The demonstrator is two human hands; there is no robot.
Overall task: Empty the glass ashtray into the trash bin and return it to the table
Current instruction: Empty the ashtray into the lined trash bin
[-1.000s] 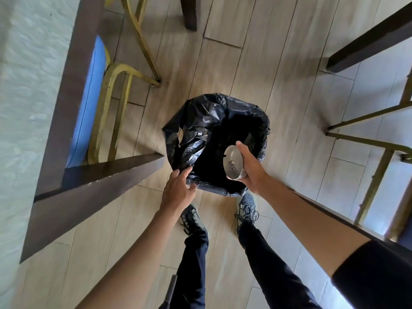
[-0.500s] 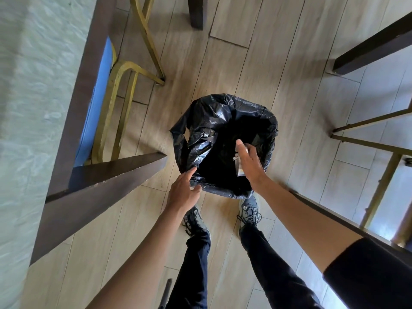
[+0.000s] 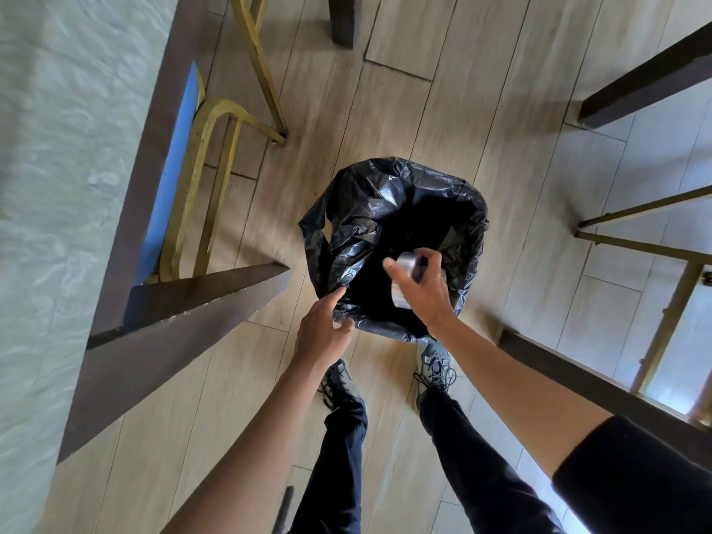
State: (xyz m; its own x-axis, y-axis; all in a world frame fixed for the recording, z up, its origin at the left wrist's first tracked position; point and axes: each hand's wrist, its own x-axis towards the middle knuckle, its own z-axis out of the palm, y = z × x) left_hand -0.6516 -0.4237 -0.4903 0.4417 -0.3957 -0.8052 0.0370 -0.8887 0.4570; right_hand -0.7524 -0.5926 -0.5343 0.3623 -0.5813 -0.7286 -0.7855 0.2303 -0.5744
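A trash bin lined with a crinkled black bag (image 3: pixel 385 194) stands on the wood floor in front of my feet. My right hand (image 3: pixel 422 289) is over the bin's open mouth, shut on the glass ashtray (image 3: pixel 406 265), which is tipped over and mostly hidden behind my fingers and blurred. My left hand (image 3: pixel 321 329) pinches the near left rim of the black bag. The inside of the bin is too dark to see into.
A grey-green table top (image 3: pixel 50 186) with a dark brown edge fills the left side. A blue-seated chair with gold legs (image 3: pixel 215 156) stands under it. Dark table legs and gold chair frames (image 3: pixel 647 244) stand at the right. My two shoes (image 3: pixel 433 364) touch the bin's near side.
My right hand has turned the ashtray from mouth-up-facing to tipped over above the bin and shifted slightly. My left hand has closed onto the bag's rim.
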